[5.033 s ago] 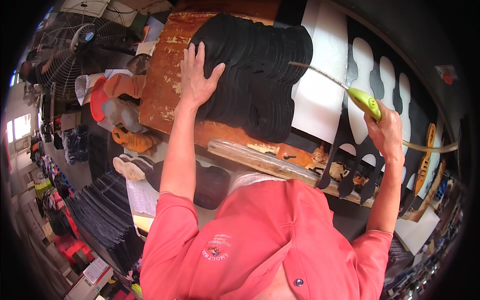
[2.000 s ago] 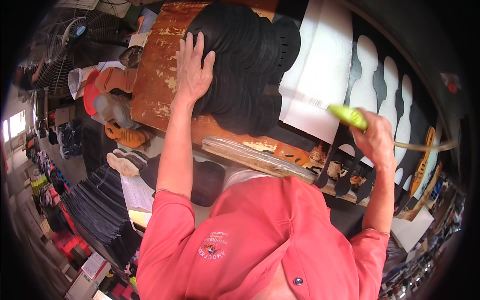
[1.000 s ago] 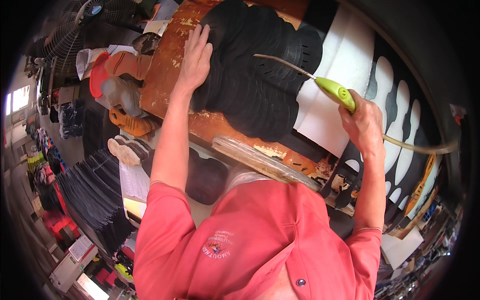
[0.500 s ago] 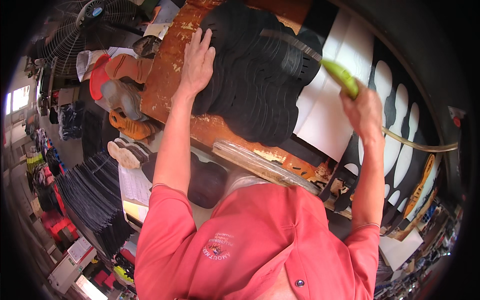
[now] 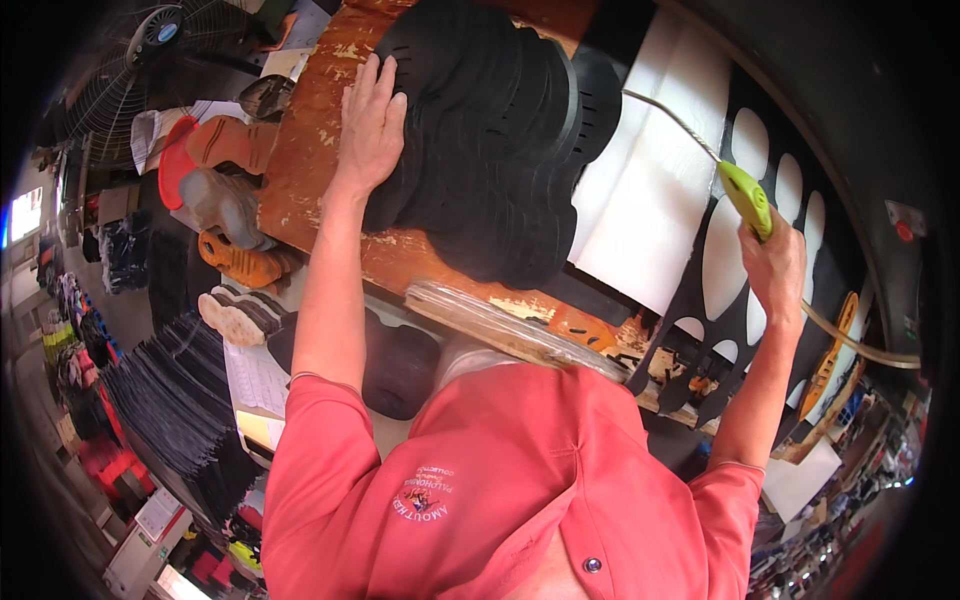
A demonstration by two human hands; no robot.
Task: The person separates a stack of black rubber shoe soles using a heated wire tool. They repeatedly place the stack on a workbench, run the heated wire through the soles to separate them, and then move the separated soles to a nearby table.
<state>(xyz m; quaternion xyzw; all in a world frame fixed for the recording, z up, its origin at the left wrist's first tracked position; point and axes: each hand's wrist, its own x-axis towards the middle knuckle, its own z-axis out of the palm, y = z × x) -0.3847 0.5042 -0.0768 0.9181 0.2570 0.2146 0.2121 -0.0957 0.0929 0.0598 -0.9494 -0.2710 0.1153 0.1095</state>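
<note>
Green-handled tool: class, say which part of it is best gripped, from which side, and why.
Probably by the green handle, coming from the right, where the right hand holds it. The handle is thick, while the metal nozzle is thin and points leftward, away from the person; the pale hose trails off right.

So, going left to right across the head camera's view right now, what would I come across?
Wire fan, left hand, overlapping black cut pieces, white sheet, right hand gripping a green-handled tool, long orange piece.
</note>
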